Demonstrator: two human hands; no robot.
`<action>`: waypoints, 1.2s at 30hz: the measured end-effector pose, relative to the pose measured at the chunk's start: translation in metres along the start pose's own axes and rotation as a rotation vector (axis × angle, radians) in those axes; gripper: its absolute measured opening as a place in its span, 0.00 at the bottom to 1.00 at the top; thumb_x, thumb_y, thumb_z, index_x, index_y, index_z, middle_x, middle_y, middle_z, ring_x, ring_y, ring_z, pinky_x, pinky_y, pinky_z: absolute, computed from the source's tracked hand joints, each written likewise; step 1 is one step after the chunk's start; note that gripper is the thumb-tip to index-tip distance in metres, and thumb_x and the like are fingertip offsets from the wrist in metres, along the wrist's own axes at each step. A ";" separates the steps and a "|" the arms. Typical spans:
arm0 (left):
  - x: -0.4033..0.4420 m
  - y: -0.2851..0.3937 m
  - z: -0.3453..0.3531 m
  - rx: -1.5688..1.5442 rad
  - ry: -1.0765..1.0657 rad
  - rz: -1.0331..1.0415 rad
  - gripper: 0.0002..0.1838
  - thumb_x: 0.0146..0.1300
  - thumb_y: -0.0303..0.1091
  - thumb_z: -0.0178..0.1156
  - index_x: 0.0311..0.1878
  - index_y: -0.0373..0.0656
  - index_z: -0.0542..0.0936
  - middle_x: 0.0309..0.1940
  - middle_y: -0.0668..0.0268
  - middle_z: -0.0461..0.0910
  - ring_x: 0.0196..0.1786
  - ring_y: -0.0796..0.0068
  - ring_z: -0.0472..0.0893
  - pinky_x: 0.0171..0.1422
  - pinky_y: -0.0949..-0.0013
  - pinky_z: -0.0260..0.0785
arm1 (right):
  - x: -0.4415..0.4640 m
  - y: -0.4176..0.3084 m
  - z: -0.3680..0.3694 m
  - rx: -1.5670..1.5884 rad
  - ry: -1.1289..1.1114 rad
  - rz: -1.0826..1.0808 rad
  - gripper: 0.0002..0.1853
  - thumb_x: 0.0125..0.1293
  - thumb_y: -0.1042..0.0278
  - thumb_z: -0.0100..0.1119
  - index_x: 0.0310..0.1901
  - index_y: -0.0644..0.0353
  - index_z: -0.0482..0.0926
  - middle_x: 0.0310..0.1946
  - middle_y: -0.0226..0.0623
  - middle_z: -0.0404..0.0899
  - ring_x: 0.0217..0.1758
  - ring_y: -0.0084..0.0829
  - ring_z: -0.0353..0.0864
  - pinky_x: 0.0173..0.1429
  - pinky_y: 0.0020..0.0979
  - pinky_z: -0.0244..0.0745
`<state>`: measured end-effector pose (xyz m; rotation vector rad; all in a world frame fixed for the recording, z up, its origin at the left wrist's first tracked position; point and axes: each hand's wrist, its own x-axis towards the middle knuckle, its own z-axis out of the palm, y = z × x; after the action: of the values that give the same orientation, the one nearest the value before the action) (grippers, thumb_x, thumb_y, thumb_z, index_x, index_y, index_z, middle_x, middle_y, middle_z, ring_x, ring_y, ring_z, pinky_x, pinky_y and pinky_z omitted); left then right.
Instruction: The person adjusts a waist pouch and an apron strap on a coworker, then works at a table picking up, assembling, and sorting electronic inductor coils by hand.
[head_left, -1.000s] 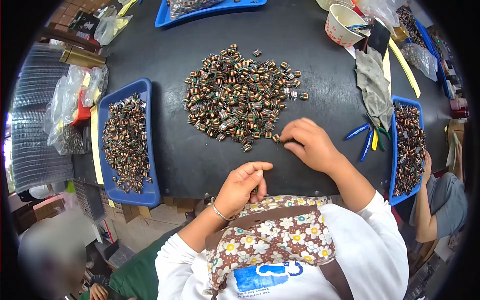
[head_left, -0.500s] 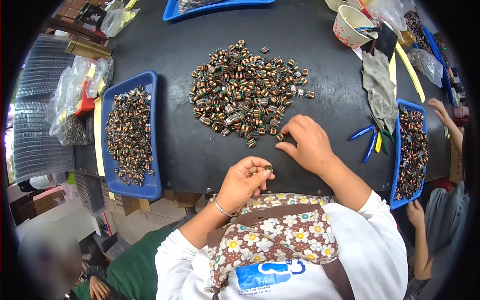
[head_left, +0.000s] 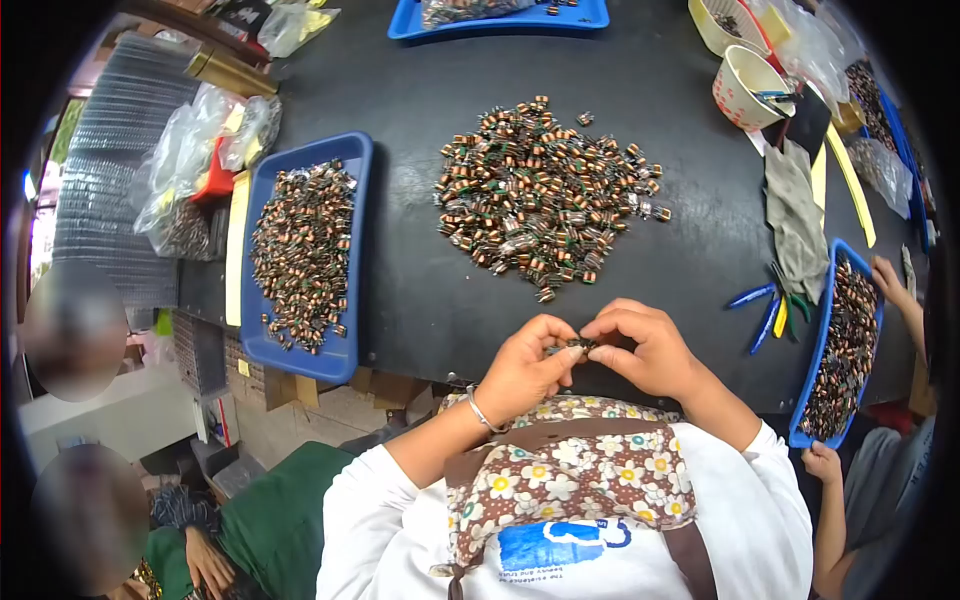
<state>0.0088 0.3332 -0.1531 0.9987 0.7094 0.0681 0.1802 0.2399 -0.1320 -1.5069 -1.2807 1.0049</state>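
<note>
My left hand (head_left: 535, 365) and my right hand (head_left: 645, 350) meet at the near side of the table, fingertips almost touching. Both are closed in a pinch around small copper-wound coils (head_left: 578, 345), partly covered by the fingers, so how many there are is hard to tell. Just beyond my hands lies a big heap of the same coils (head_left: 545, 200), with copper windings, green bits and metal pins. To the left, a blue tray (head_left: 364, 200) holds many more coils (head_left: 300, 250).
On the right lie blue-handled pliers (head_left: 762, 325), a grey cloth (head_left: 795, 215) and a spotted bowl (head_left: 745, 85). Another person's hands touch a second blue tray (head_left: 830, 290) of coils at far right. A third blue tray (head_left: 500, 28) stands at the back. People sit at lower left.
My right hand has moved from the heap's near edge, with a coil in its fingers, toward my left hand. The camera view has shifted, so the table appears further right.
</note>
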 end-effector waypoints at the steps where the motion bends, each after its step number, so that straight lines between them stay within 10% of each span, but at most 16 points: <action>1: 0.000 0.001 -0.002 0.003 0.008 0.006 0.08 0.64 0.29 0.54 0.45 0.41 0.69 0.32 0.68 0.76 0.24 0.88 0.72 0.22 0.85 0.62 | 0.002 0.002 0.002 0.002 -0.004 -0.009 0.09 0.50 0.80 0.63 0.36 0.64 0.79 0.31 0.36 0.77 0.33 0.28 0.77 0.36 0.26 0.72; 11: 0.001 -0.001 -0.001 -0.022 -0.069 -0.057 0.08 0.64 0.29 0.55 0.45 0.40 0.71 0.33 0.65 0.78 0.25 0.86 0.73 0.24 0.84 0.65 | 0.021 0.013 -0.027 -0.240 0.049 -0.245 0.05 0.52 0.80 0.60 0.32 0.62 0.80 0.32 0.36 0.77 0.35 0.32 0.77 0.41 0.30 0.72; 18: -0.007 0.006 -0.002 0.026 0.011 -0.082 0.10 0.62 0.30 0.57 0.46 0.41 0.72 0.33 0.63 0.80 0.24 0.85 0.73 0.24 0.82 0.66 | 0.098 0.066 -0.099 -0.799 0.453 -0.280 0.20 0.56 0.80 0.50 0.52 0.57 0.74 0.57 0.40 0.71 0.60 0.41 0.68 0.66 0.36 0.58; 32: -0.005 -0.012 -0.013 -0.196 -0.137 0.029 0.11 0.59 0.25 0.53 0.45 0.35 0.68 0.36 0.56 0.79 0.25 0.75 0.79 0.20 0.78 0.70 | 0.073 0.080 -0.088 -0.404 0.233 -0.039 0.06 0.54 0.83 0.54 0.34 0.63 0.71 0.27 0.29 0.69 0.27 0.19 0.68 0.31 0.21 0.66; 36: -0.021 -0.012 -0.018 -0.332 -0.168 0.001 0.11 0.58 0.24 0.52 0.43 0.36 0.68 0.36 0.56 0.79 0.26 0.73 0.80 0.21 0.76 0.71 | 0.060 0.078 -0.070 -0.466 0.244 -0.151 0.06 0.55 0.82 0.54 0.33 0.64 0.71 0.28 0.30 0.69 0.31 0.22 0.69 0.36 0.22 0.66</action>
<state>-0.0212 0.3326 -0.1577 0.6780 0.5227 0.0985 0.2763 0.2853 -0.1901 -1.7820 -1.4866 0.4218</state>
